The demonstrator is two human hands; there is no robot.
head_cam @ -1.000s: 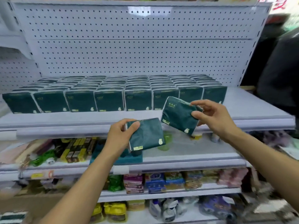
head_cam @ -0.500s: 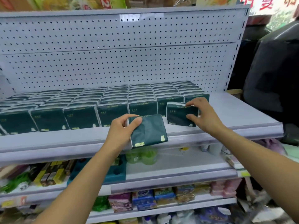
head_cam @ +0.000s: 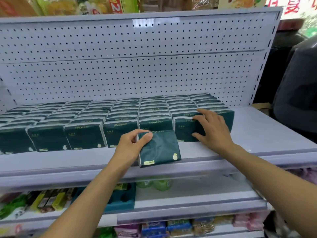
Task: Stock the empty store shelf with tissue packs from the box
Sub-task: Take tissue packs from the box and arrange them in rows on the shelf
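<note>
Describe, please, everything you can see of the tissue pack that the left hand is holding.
The held tissue pack is a flat, soft-looking pack in dark green glossy wrap, slightly wrinkled, with white showing along its left edge. A small yellow label and a pale pear-like mark sit near its bottom edge, and gold lettering runs along the top. It is upright, tilted a little, above the front edge of the shelf, before the front row of packs. The left hand pinches its upper left corner, thumb on the front.

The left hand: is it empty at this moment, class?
No: the left hand grips a dark green tissue pack in front of the stocked rows, above the front edge of the shelf.
</note>
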